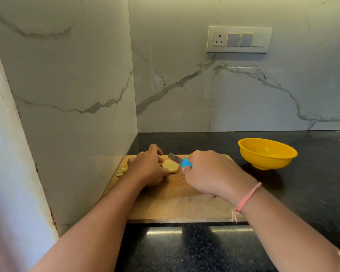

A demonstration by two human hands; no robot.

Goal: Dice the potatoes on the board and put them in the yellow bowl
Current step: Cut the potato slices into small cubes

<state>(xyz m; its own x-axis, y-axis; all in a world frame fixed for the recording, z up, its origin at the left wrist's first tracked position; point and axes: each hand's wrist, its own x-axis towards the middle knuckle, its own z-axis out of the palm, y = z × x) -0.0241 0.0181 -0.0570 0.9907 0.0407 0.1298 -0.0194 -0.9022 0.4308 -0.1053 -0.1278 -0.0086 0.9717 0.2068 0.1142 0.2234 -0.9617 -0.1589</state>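
A wooden cutting board (177,205) lies on the black counter in the corner. On its far part sits a pale potato piece (171,166), cut face up. My left hand (148,166) holds that piece with curled fingers. My right hand (210,173) grips a knife by its blue handle (186,163), and the steel blade (174,158) lies across the back of the potato. A few cut potato strips (122,171) lie at the board's left edge. The yellow bowl (267,153) stands on the counter to the right of the board, and no potato shows inside it.
Marble walls close the corner at the left and the back. A socket and switch plate (239,39) is on the back wall. The black speckled counter (312,185) runs on to the right and to the front edge.
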